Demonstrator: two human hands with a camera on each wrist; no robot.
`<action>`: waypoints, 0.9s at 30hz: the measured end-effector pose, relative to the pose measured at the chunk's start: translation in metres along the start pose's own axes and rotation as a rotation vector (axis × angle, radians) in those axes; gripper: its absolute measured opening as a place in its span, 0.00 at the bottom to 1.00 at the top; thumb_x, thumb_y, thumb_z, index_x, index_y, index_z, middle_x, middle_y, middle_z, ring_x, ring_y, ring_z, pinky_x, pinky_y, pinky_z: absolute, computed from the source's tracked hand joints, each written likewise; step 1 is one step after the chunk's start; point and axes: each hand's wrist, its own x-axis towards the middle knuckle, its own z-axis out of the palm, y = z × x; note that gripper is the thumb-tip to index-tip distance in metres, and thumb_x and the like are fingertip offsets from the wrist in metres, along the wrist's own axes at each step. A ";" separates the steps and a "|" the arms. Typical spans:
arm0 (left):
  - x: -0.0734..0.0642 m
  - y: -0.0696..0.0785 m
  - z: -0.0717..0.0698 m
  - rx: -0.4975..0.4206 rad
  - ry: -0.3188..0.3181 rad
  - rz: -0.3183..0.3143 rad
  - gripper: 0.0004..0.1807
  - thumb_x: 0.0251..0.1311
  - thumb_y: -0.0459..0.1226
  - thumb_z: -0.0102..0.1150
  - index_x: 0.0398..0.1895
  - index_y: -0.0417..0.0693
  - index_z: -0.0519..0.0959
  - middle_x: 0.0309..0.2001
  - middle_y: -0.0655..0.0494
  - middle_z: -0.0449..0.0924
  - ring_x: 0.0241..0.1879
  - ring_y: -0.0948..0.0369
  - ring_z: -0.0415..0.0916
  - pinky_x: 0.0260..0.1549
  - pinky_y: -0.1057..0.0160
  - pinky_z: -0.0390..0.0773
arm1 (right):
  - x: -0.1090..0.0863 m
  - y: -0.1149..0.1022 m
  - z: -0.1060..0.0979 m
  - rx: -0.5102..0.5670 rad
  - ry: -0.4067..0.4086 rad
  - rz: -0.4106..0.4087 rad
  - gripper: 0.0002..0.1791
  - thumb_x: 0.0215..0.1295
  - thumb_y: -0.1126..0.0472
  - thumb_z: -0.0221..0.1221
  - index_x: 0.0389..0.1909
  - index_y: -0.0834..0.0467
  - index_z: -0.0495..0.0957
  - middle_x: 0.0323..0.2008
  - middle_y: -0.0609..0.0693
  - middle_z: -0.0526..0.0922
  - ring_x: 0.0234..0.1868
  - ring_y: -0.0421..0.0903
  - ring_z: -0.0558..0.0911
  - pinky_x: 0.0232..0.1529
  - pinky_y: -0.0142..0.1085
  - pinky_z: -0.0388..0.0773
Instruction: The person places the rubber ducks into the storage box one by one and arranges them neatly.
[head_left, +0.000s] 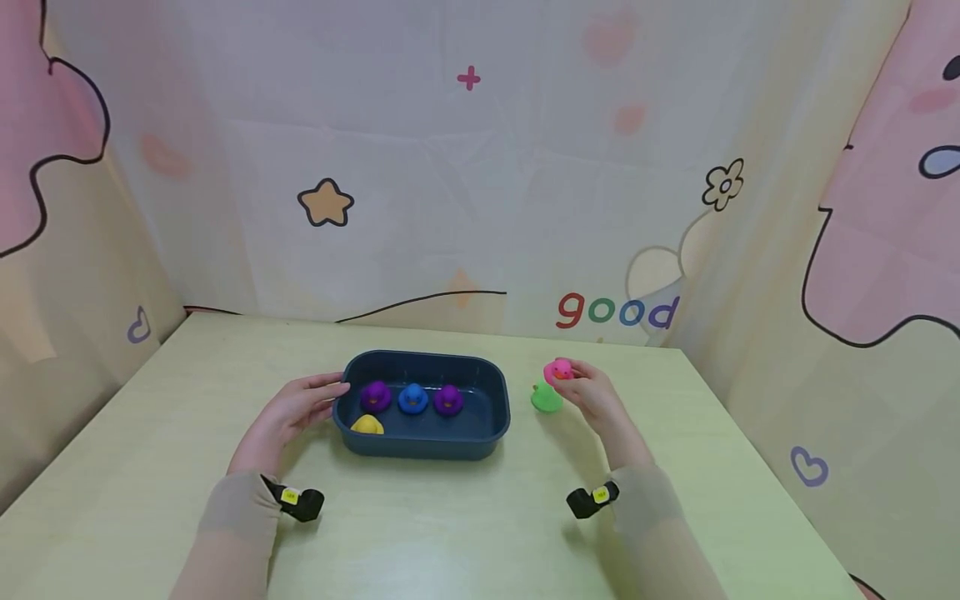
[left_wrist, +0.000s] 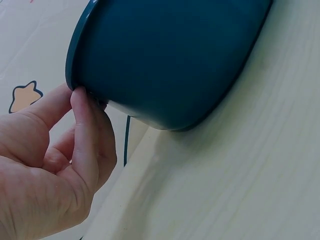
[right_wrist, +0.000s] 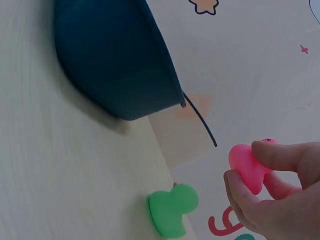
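Observation:
A dark blue plastic basin [head_left: 420,448] stands on the table with small rubber ducks inside. My left hand [head_left: 303,404] grips its left rim, fingertips gathered at the edge in the left wrist view. Between thumb and fingers of my right hand [head_left: 602,404] is a pink rubber duck [right_wrist: 245,162], raised above the tabletop right of the basin. Just under it, a green rubber duck [head_left: 546,400] sits on the table. Inside the basin, a blue duck [head_left: 413,399] is between two purple ducks, one left [head_left: 376,397] and one right [head_left: 448,401]. A yellow duck [head_left: 367,425] is partly hidden by the front wall.
The pale wooden table [head_left: 435,533] runs back to a printed curtain [head_left: 405,233] with a star, a flower and the word "good". More curtain hangs at both sides. Each sleeve carries a black wrist camera, one left [head_left: 302,504] and one right [head_left: 592,501].

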 end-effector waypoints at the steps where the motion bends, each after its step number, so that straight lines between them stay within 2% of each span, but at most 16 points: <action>1: 0.000 0.000 0.000 0.001 -0.001 0.001 0.37 0.66 0.38 0.60 0.73 0.33 0.57 0.34 0.70 0.81 0.30 0.73 0.79 0.34 0.77 0.79 | 0.001 -0.003 0.004 -0.007 -0.009 -0.003 0.33 0.70 0.73 0.50 0.74 0.68 0.52 0.67 0.66 0.59 0.56 0.49 0.73 0.45 0.22 0.79; 4: 0.000 -0.001 -0.001 0.000 0.002 -0.001 0.37 0.66 0.38 0.60 0.73 0.33 0.57 0.34 0.70 0.81 0.30 0.73 0.79 0.33 0.77 0.79 | 0.004 -0.010 0.019 -0.013 -0.025 -0.002 0.33 0.70 0.73 0.51 0.74 0.68 0.52 0.67 0.65 0.59 0.59 0.53 0.71 0.47 0.24 0.79; 10: 0.000 -0.001 0.000 0.020 0.001 0.010 0.37 0.67 0.38 0.59 0.73 0.33 0.57 0.34 0.70 0.80 0.31 0.73 0.79 0.34 0.77 0.79 | 0.008 -0.018 0.053 -0.038 -0.064 -0.018 0.31 0.68 0.73 0.53 0.71 0.69 0.58 0.65 0.65 0.63 0.60 0.56 0.72 0.63 0.39 0.72; 13: 0.000 0.000 0.000 0.028 0.002 0.022 0.36 0.67 0.38 0.59 0.72 0.32 0.58 0.34 0.72 0.80 0.33 0.74 0.79 0.34 0.77 0.79 | 0.008 -0.020 0.071 -0.061 -0.094 -0.045 0.29 0.67 0.74 0.54 0.69 0.69 0.62 0.63 0.66 0.66 0.57 0.55 0.76 0.63 0.42 0.71; 20: 0.000 0.001 0.000 0.036 0.000 0.023 0.35 0.66 0.37 0.59 0.72 0.32 0.59 0.35 0.71 0.79 0.34 0.74 0.79 0.36 0.77 0.79 | 0.004 -0.019 0.112 -0.072 -0.177 -0.071 0.26 0.65 0.75 0.55 0.65 0.70 0.67 0.60 0.66 0.70 0.48 0.48 0.80 0.59 0.39 0.75; 27: -0.001 0.001 0.000 0.044 0.007 0.024 0.35 0.66 0.38 0.60 0.72 0.32 0.59 0.38 0.68 0.80 0.34 0.73 0.79 0.36 0.76 0.79 | -0.002 -0.012 0.142 -0.127 -0.241 -0.058 0.27 0.64 0.73 0.58 0.65 0.69 0.68 0.61 0.66 0.71 0.58 0.58 0.77 0.64 0.46 0.72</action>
